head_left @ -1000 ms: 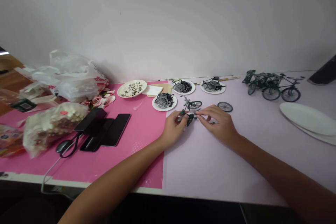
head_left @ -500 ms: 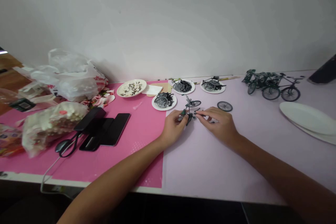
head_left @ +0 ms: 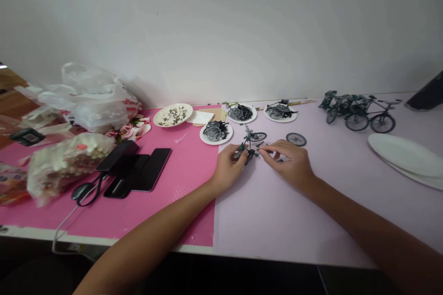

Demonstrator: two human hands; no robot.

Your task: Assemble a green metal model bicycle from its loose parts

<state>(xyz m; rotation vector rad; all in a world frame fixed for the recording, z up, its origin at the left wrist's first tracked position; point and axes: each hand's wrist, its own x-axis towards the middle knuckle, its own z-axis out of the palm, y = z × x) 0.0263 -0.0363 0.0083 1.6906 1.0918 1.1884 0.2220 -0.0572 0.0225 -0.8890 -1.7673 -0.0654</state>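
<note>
Left hand (head_left: 228,166): fingers curled, pinching the model bicycle frame (head_left: 249,146) at mid-counter (head_left: 263,212).
Right hand (head_left: 289,162): fingertips closed on the frame's 3 o'clock side.
Handling: probably best with the left hand steadying while the right makes small, light moves.
Frame axis: seemingly 6 to 12 o'clock, wheel end at 12.
</note>
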